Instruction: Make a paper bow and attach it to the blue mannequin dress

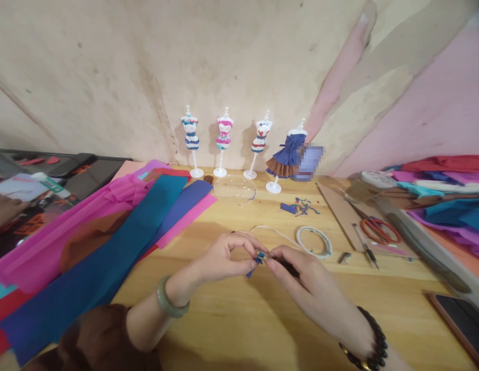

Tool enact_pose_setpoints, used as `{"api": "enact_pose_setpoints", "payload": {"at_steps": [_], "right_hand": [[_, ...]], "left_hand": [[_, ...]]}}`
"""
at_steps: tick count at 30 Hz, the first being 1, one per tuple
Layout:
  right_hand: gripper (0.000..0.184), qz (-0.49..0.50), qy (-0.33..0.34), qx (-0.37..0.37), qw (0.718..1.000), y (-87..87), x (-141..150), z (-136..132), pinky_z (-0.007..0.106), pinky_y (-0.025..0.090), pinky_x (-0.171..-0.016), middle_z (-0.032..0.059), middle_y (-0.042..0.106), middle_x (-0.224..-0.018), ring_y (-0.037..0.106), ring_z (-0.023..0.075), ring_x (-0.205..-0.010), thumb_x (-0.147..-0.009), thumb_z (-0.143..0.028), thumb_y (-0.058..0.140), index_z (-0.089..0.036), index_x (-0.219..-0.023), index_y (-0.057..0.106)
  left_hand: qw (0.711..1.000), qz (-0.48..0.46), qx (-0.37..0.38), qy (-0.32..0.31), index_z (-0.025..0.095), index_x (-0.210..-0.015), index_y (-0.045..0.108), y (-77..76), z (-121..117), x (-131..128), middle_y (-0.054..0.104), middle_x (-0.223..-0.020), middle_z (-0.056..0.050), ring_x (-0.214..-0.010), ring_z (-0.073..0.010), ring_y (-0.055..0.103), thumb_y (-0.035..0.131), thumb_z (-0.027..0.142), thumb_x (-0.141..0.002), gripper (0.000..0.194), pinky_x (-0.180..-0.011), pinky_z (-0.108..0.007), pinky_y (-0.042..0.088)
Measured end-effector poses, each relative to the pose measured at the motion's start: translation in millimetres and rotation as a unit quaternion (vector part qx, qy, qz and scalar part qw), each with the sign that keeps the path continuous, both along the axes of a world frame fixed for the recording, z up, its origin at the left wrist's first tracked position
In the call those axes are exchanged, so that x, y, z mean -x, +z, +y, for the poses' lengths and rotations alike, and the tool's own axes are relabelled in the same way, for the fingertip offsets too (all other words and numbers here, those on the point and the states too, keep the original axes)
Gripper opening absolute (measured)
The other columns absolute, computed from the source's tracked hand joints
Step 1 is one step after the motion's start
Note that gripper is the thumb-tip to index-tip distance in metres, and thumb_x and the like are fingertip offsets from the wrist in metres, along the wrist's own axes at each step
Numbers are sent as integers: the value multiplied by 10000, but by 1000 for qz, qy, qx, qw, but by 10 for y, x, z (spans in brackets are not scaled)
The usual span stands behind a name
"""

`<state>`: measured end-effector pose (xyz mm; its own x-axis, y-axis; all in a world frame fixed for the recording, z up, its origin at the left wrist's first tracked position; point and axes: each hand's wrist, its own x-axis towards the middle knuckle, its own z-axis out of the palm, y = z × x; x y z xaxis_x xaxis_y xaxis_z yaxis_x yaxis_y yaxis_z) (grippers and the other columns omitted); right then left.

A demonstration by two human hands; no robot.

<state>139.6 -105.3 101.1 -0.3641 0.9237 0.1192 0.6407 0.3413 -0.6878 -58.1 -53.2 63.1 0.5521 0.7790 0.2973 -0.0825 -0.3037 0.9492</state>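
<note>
While you held the small blue piece (259, 259) above the middle of the table (239, 319), your left hand (233, 257) gripped it between thumb and forefinger. Your right hand (303, 273) had its thumb and forefinger drawn together at the right end of the piece; whether they gripped the piece or a dark item beneath the forefinger could not be told. The piece was narrow and mainly dark blue, with a pale, yellowish patch between the fingertips. Its lower end projected free of the left thumb. Finer detail was too small to resolve.

Near the table's far edge, a clear round dish (224, 194) contained scattered small bits, pale and coloured. Along the table's right edge, a pale-sided container (453, 275) held stacked sheets (459, 219), with teal, purple and orange among them. Between your right hand and the far edge lay blue scraps (307, 207) and a roll of white tape (327, 247), whose loose end extended leftward. Four miniature mannequins (192, 140) stood along the far edge.
</note>
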Motion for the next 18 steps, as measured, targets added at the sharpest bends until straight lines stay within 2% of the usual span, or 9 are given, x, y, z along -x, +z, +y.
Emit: {"api": "enact_pose_setpoints", "payload": {"at_steps": [11, 18], "right_hand": [[290, 19, 5, 18, 1000, -33, -16, -22, 272, 473, -635, 27, 672, -757, 611, 157, -671, -968, -387, 428, -195, -882, 628], [294, 40, 4, 18, 999, -60, -16, -20, 253, 444, -602, 12, 651, -725, 594, 149, -651, -967, -395, 429, -199, -849, 614]], "left_hand": [[999, 14, -28, 1, 176, -699, 634, -15, -11, 6, 753, -1005, -90, -983, -215, 680, 676, 164, -742, 61, -940, -371, 470], [998, -13, -56, -5, 167, -706, 644, -46, -7, -17, 756, -996, -95, -962, -213, 693, 674, 103, -718, 71, -901, -356, 498]]}}
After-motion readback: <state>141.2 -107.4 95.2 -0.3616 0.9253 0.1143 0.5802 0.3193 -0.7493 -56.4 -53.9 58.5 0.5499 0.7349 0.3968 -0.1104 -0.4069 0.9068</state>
